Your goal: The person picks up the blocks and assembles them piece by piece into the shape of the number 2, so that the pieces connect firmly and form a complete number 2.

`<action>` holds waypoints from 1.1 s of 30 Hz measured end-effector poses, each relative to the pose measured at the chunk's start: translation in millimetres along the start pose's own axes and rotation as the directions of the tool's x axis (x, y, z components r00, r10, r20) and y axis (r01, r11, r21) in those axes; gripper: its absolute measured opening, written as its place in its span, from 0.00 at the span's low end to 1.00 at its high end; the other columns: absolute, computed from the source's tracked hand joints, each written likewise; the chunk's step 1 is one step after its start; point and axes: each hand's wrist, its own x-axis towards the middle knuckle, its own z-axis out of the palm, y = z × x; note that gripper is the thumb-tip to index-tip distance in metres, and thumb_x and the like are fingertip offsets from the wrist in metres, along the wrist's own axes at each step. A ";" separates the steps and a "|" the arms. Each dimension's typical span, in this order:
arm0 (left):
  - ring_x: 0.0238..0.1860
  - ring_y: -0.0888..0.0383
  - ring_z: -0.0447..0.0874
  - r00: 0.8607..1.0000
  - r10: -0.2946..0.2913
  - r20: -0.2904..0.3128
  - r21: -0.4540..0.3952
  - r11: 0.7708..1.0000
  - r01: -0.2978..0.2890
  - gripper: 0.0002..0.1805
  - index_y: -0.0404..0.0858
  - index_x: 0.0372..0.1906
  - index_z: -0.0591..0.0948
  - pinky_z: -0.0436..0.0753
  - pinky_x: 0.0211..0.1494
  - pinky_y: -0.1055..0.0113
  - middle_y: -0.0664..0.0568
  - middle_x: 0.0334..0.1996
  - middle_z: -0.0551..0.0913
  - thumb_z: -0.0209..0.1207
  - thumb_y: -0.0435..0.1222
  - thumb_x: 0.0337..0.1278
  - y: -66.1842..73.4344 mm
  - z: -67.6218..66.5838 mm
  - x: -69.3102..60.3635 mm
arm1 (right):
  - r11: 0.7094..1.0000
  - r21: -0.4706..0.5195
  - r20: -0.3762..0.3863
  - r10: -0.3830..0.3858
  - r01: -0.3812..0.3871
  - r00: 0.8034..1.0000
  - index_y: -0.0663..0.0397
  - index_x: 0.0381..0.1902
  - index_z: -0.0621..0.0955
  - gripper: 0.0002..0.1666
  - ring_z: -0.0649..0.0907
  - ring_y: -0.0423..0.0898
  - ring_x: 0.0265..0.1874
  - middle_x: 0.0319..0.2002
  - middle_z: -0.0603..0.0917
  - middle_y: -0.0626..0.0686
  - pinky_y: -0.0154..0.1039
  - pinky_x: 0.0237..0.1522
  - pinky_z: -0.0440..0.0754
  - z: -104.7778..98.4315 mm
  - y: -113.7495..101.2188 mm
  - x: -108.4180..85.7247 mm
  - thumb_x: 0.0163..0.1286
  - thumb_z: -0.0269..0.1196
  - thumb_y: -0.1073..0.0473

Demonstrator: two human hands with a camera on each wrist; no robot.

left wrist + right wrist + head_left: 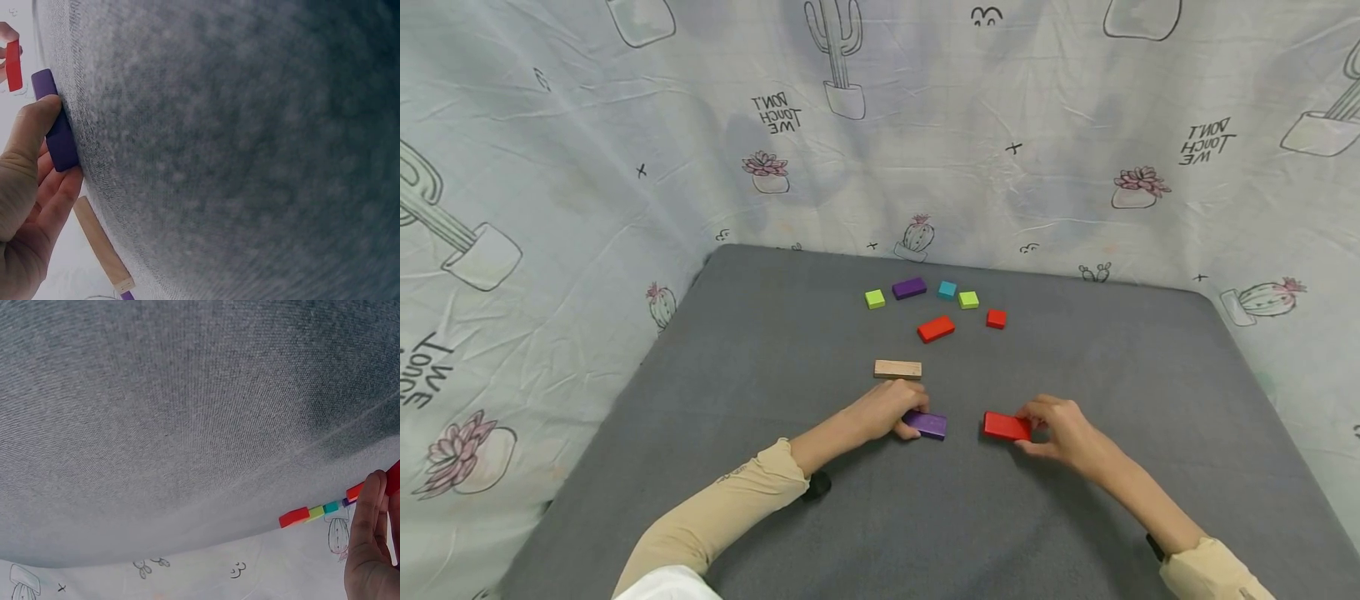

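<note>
My left hand (889,408) pinches a purple rectangular block (931,426) between thumb and fingers, near the middle of the grey table. In the left wrist view, the thumb lies on one long side of that purple block (61,145) and the fingers are at the other. To its right, my right hand (1062,428) grips the right end of a red rectangular block (1004,426). A short gap separates the two held blocks. Only part of the held red block (393,480) shows at the edge of the right wrist view. Just beyond my left hand lies a plain wooden block (897,368).
Farther back on the grey table (760,333) lie another red block (936,329), a small red block (996,319), a dark purple block (909,288), a teal block (947,290) and two lime blocks (875,299). A cactus-print cloth (940,183) hangs behind the table.
</note>
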 end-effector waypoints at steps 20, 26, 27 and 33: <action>0.29 0.66 0.71 1.000 -0.014 0.013 0.004 1.000 0.014 0.11 0.38 0.35 0.84 0.74 0.34 0.74 0.56 0.31 0.79 0.70 0.38 0.48 0.6 -0.6 0.2 | 0.998 0.032 0.021 -0.051 0.050 0.998 0.63 0.31 0.82 0.17 0.78 0.42 0.23 0.27 0.78 0.50 0.35 0.24 0.80 7.6 -1.5 11.8 0.40 0.76 0.71; 0.29 0.66 0.72 0.998 -0.043 0.039 0.020 0.999 0.042 0.11 0.38 0.37 0.84 0.74 0.35 0.74 0.56 0.32 0.79 0.69 0.39 0.50 1.8 -0.6 0.7 | 0.998 0.034 0.026 -0.046 0.045 0.999 0.62 0.31 0.82 0.17 0.78 0.42 0.23 0.26 0.78 0.49 0.36 0.25 0.80 9.8 -2.4 14.7 0.41 0.76 0.71; 0.30 0.66 0.72 0.998 -0.047 0.041 0.022 0.999 0.046 0.11 0.38 0.37 0.84 0.74 0.35 0.74 0.57 0.32 0.79 0.69 0.39 0.50 1.9 -0.6 0.7 | 0.998 0.035 0.028 -0.045 0.044 0.999 0.62 0.31 0.82 0.16 0.78 0.42 0.23 0.26 0.78 0.49 0.36 0.25 0.80 10.1 -2.4 15.1 0.41 0.75 0.71; 0.31 0.66 0.74 0.999 -0.028 0.020 0.055 0.998 0.027 0.12 0.38 0.37 0.84 0.76 0.37 0.73 0.56 0.33 0.80 0.70 0.40 0.48 3.2 -0.8 0.3 | 0.999 0.028 0.065 -0.025 0.023 0.998 0.62 0.31 0.82 0.15 0.78 0.42 0.23 0.27 0.78 0.49 0.36 0.25 0.80 10.9 -2.7 17.5 0.44 0.75 0.69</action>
